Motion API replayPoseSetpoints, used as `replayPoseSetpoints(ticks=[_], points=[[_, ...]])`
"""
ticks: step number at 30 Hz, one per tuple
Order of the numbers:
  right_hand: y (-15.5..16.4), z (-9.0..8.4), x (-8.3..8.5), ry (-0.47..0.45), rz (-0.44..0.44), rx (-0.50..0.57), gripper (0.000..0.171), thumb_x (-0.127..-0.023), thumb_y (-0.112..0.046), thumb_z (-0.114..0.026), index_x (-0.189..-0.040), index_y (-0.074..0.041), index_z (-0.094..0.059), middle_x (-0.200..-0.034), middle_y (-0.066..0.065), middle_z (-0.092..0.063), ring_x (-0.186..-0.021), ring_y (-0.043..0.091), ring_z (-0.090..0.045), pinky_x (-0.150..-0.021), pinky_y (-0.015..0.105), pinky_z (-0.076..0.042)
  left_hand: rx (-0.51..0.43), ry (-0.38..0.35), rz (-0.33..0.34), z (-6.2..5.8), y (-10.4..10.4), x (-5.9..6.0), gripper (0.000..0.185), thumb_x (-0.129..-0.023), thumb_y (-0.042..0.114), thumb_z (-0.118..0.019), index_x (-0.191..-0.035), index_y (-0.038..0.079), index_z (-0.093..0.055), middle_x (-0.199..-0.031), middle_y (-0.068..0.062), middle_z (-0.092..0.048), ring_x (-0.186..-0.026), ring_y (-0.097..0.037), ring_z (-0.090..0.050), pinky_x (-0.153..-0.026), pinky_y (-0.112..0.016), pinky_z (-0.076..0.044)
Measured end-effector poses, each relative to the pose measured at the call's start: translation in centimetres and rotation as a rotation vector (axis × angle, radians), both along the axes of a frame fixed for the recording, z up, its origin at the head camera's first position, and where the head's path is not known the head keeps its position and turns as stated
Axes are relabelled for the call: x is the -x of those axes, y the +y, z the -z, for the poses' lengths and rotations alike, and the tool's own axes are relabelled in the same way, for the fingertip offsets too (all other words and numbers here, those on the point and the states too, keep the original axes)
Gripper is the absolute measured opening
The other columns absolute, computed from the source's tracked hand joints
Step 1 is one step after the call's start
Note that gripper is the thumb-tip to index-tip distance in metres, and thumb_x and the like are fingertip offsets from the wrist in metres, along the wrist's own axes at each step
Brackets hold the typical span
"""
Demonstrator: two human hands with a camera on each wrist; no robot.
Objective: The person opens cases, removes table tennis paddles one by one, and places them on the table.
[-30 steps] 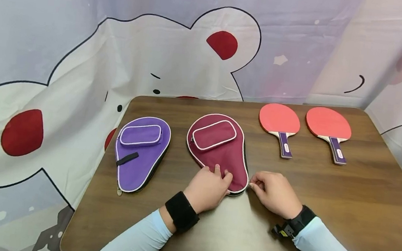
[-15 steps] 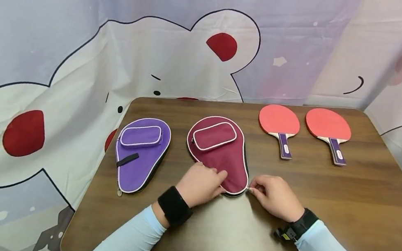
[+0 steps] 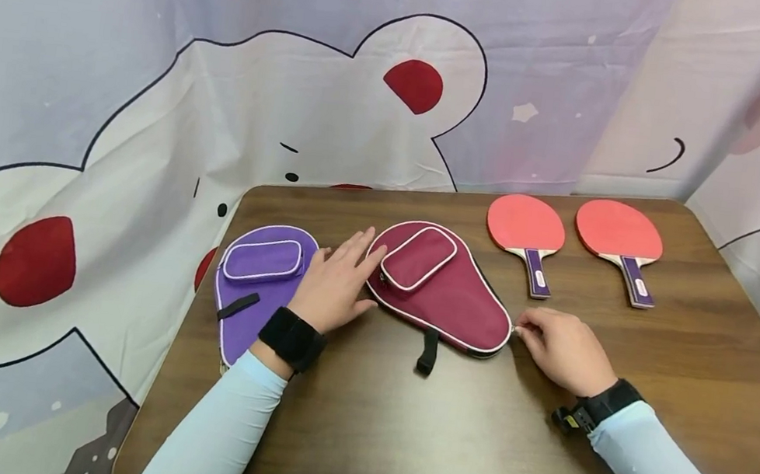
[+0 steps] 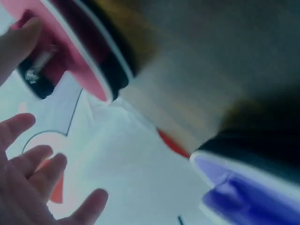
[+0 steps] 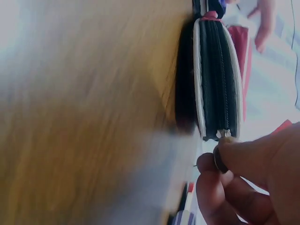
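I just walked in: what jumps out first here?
A maroon fabric paddle case lies mid-table, the right hand pinching its zipper pull at the narrow end, the left hand flat against its rounded end. A purple fabric case lies left; two red paddles lie far right.

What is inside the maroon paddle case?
Nothing inside shows: the maroon case lies flat with its zip closed along the visible edge, the right hand pinching the zip pull. Its contents are covered.

On the worktop (image 3: 689, 366) lie two paddle cases, one maroon case (image 3: 458, 297) and one purple case (image 3: 253, 297), and two red table tennis paddles, a left paddle (image 3: 527, 230) and a right paddle (image 3: 619, 235).
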State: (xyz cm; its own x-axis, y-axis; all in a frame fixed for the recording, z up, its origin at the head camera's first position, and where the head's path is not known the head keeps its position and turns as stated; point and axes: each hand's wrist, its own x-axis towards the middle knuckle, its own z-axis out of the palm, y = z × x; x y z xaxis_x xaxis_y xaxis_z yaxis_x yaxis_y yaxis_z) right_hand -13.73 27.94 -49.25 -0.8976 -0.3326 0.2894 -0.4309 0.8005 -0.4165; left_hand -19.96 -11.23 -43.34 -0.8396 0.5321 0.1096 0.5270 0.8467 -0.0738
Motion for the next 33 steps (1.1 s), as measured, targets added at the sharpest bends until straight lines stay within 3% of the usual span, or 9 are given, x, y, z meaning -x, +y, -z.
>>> replayPoseSetpoints(ticks=[2,6,11,16,23,33], points=[[0.2,0.1,0.3,-0.009,0.020,0.011,0.007,-0.098,-0.006,-0.081,-0.098,-0.013,-0.079,-0.086,-0.005,-0.070,-0.074,0.013,-0.061,-0.070,0.045,-0.055,0.010,-0.056,-0.006,0.5,0.0,0.3,0.101,-0.093,0.054,-0.086,-0.174,0.022,-0.036,-0.180,-0.012,-0.026,-0.164,-0.028,-0.032,-0.111,-0.063,-0.045],[0.2,0.5,0.7,-0.042,0.030,0.034,0.005,-0.099,-0.007,-0.080,-0.098,-0.010,-0.077,-0.083,-0.004,-0.067,-0.072,0.015,-0.058,-0.068,0.041,-0.051,-0.030,-0.126,0.020,1.4,0.7,0.9,0.099,-0.094,0.053,-0.086,-0.175,0.029,-0.033,-0.172,-0.015,-0.042,-0.151,-0.032,-0.051,-0.104,-0.060,-0.052],[-0.2,1.0,1.1,-0.073,0.045,0.052,0.005,-0.101,-0.012,-0.079,-0.100,-0.007,-0.077,-0.083,-0.003,-0.067,-0.072,0.015,-0.058,-0.068,0.040,-0.050,-0.080,-0.108,0.027,2.0,1.5,1.4,0.090,-0.096,0.050,-0.085,-0.172,0.031,-0.040,-0.140,-0.015,-0.067,-0.120,-0.032,-0.068,-0.094,-0.052,-0.059],[-0.5,1.0,1.5,-0.079,0.069,0.071,0.006,-0.103,-0.012,-0.077,-0.099,-0.008,-0.078,-0.081,-0.003,-0.067,-0.071,0.015,-0.058,-0.067,0.039,-0.049,-0.116,-0.066,-0.006,2.0,2.4,1.4,0.075,-0.100,0.053,-0.079,-0.165,0.027,-0.053,-0.118,-0.011,-0.068,-0.104,-0.029,-0.069,-0.087,-0.046,-0.060],[-0.3,0.7,1.3,-0.069,0.091,0.088,0.006,-0.102,-0.011,-0.077,-0.097,-0.008,-0.078,-0.079,-0.003,-0.066,-0.069,0.016,-0.057,-0.065,0.038,-0.047,-0.168,-0.011,-0.072,1.8,3.4,1.1,0.063,-0.100,0.049,-0.080,-0.154,0.019,-0.065,-0.111,-0.011,-0.070,-0.101,-0.030,-0.071,-0.087,-0.047,-0.060],[-0.3,1.0,-0.1,-0.073,0.072,0.067,0.005,-0.100,-0.012,-0.080,-0.095,-0.011,-0.078,-0.077,-0.006,-0.064,-0.068,0.013,-0.056,-0.064,0.037,-0.047,-0.182,-0.001,-0.120,2.0,3.8,0.3,0.061,-0.101,0.045,-0.081,-0.150,0.011,-0.068,-0.115,-0.015,-0.074,-0.104,-0.035,-0.073,-0.089,-0.051,-0.060]])
